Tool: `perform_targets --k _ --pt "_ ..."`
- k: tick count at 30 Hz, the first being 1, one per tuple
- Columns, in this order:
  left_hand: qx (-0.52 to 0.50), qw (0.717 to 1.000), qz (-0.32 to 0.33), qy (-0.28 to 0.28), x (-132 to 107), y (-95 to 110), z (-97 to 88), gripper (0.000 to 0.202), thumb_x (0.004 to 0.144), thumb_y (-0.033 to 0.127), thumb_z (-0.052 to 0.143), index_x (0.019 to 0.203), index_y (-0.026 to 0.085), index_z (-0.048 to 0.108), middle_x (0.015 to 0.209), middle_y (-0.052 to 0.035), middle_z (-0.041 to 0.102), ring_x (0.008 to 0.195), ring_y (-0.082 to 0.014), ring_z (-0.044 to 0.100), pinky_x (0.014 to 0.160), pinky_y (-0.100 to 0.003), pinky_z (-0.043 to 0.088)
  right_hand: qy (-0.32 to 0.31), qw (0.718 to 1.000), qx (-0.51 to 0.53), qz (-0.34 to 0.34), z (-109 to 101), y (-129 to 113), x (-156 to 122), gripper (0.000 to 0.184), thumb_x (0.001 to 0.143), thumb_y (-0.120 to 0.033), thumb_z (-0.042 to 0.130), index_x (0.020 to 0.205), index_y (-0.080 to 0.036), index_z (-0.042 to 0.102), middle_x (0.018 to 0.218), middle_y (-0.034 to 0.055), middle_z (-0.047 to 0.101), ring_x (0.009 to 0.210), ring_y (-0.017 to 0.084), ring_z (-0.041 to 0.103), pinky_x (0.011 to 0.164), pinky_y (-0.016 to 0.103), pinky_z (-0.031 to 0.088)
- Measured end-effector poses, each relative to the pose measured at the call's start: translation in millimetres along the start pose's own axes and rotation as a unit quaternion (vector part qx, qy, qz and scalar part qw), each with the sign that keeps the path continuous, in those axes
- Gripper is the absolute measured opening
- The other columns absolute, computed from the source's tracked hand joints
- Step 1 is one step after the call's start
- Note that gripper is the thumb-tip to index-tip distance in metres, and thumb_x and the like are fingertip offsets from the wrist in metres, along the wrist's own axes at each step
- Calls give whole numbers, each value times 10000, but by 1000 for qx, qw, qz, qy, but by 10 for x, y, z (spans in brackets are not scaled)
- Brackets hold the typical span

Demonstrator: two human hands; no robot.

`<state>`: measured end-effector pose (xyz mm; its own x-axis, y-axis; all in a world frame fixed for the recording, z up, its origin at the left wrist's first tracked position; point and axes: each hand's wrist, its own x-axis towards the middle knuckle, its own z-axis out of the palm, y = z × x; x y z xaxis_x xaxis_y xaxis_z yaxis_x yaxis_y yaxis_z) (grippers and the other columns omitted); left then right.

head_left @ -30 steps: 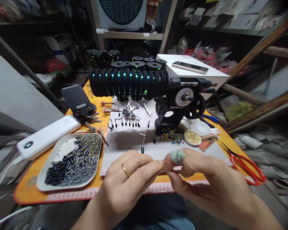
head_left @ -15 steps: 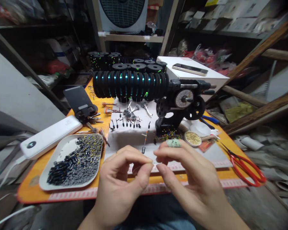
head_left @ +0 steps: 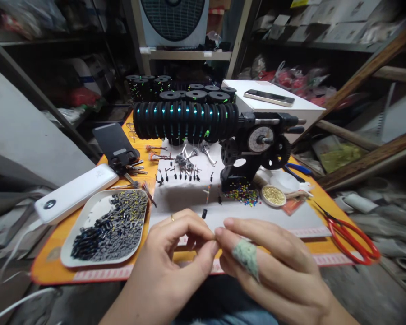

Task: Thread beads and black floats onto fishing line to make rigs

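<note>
Over the bench's near edge the left hand [head_left: 176,257] and right hand [head_left: 270,271] meet at the fingertips, both closed in a pinch on a tiny part (too small to make out), held close and central, probably for fine control. A green wrap [head_left: 246,255] covers one right finger, likely against rubbing. The tray [head_left: 92,208] of small black cylinders lies at the near-left corner, within the left hand's reach.

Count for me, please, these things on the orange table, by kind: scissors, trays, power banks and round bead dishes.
Red scissors: 1
White tray: 1
White power bank: 1
Round dish of gold beads: 1
Total: 4
</note>
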<state>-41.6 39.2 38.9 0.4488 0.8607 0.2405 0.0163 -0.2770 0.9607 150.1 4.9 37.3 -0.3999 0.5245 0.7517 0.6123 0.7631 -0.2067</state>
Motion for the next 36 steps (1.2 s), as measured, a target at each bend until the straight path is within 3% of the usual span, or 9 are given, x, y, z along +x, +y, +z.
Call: perform_targets --k 3,9,15,18,20,23,26,32,36 --pt "50 998 34 17 -2 -3 25 157 892 72 615 799 193 653 770 -9 655 709 -135 637 623 -226 521 -14 994 -58 -87 6 23 67 136 887 -64 640 814 -169 688 825 69 764 986 250 705 824 328 636" --pt "197 948 233 92 -26 -81 80 238 832 -45 655 951 162 666 833 -36 707 750 -122 686 693 -193 570 23 990 82 114 70 -38 179 186 846 6 580 826 -175 616 804 50 675 815 179 631 698 313 577" --pt "247 925 284 56 -6 -110 16 237 861 -22 636 992 175 641 822 -43 707 740 -146 665 700 -239 577 -29 984 124 122 40 -32 135 151 893 -26 575 840 -165 603 836 50 643 850 181 610 728 315 539" --pt "240 936 251 59 18 -97 25 209 844 -13 624 890 191 623 760 -17 668 672 -131 629 635 -223 550 -33 994 73 75 52 -22 125 124 900 -32 586 876 -151 612 856 86 662 883 216 612 765 349 554" --pt "190 961 185 75 31 -93 50 230 805 -28 602 824 201 603 732 8 621 636 -115 591 589 -201 510 -23 998 32 49 74 -22 126 129 897 -16 582 924 -137 618 863 107 674 918 239 613 798 373 562" --pt "34 995 58 73 46 -101 88 230 761 -16 579 768 213 578 718 24 578 642 -116 568 574 -196 484 -12 997 47 55 104 -29 146 171 890 11 569 974 -130 618 895 105 677 952 233 606 824 367 564" --pt "-116 992 -21 47 58 -129 98 176 787 38 606 751 209 584 708 29 565 642 -106 537 579 -179 474 12 992 92 89 124 -43 175 187 878 17 575 967 -141 620 921 85 668 949 207 600 834 338 559" --pt "-228 971 -67 37 48 -196 89 117 836 185 694 744 181 621 703 10 565 647 -114 542 615 -188 506 43 989 70 121 176 -104 134 247 860 10 599 1014 -181 629 992 79 603 958 194 635 766 284 593" --pt "-179 980 -40 72 16 -181 121 113 825 109 660 753 193 640 707 20 593 645 -100 561 617 -163 513 80 981 78 158 224 -158 77 265 845 3 608 1023 -184 671 952 80 637 894 192 680 734 280 599"
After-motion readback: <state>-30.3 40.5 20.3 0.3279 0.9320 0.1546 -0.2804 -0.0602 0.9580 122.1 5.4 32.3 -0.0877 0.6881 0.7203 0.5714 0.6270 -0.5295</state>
